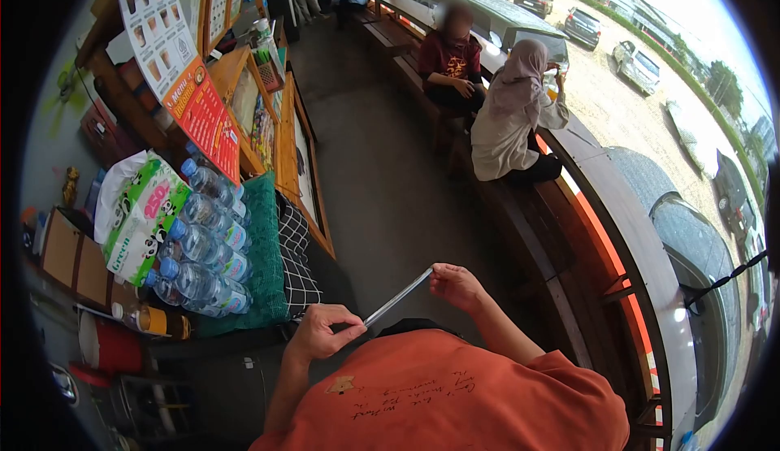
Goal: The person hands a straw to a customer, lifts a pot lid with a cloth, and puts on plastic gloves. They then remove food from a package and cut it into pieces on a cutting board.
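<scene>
A thin silvery-white straw-like stick stretches slantwise between my two hands, in front of my orange shirt. My left hand pinches its lower end between thumb and fingers. At the upper end, my right hand grips it with the fingertips. Whether the stick is wrapped is too small to tell. To the left of my left hand, several water bottles with blue caps stand on a green cloth. A tissue pack with panda pictures lies beside them.
A menu sheet hangs over the counter at left. A dark bottle with a yellow label lies near the water bottles. At right, two people sit on a long bench by a narrow ledge. Parked cars are outside.
</scene>
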`<state>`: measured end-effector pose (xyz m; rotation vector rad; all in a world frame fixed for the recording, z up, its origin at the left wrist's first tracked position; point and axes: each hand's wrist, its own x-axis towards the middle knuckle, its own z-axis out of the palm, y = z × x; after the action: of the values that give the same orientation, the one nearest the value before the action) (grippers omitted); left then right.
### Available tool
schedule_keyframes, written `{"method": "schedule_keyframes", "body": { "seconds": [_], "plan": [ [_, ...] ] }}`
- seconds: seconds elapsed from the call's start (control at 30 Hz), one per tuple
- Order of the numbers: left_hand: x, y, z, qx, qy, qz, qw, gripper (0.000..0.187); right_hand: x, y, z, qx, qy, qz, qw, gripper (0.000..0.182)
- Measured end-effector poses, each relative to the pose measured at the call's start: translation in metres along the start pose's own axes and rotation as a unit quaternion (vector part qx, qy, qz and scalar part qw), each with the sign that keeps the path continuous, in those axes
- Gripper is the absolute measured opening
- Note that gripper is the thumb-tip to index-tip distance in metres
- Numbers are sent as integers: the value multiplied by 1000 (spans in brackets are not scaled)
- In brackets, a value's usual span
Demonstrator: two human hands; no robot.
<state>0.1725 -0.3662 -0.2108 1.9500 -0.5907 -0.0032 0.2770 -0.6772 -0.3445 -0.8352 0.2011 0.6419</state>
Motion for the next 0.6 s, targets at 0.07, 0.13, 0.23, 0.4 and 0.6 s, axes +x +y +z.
{"method": "schedule_keyframes", "body": {
  "seconds": [0.07,0.13,0.23,0.4,0.6],
  "plan": [
    [-3,-3,0,-9,1,8,1000,6,-2,-2,4,6,-1,3,1000,10],
    [-5,-3,1,-18,2,13,1000,5,-4,-3,8,26,-19,-1,999,9],
    [-6,-5,2,34,64,7,997,3,-6,-6,7,61,-25,1,998,10],
    [-7,-6,4,101,168,-13,980,4,-5,-6,-3,26,-25,-22,999,10],
    [-3,-3,11,76,132,9,988,6,-1,-1,-9,14,-9,-48,999,9]
  ]
}}
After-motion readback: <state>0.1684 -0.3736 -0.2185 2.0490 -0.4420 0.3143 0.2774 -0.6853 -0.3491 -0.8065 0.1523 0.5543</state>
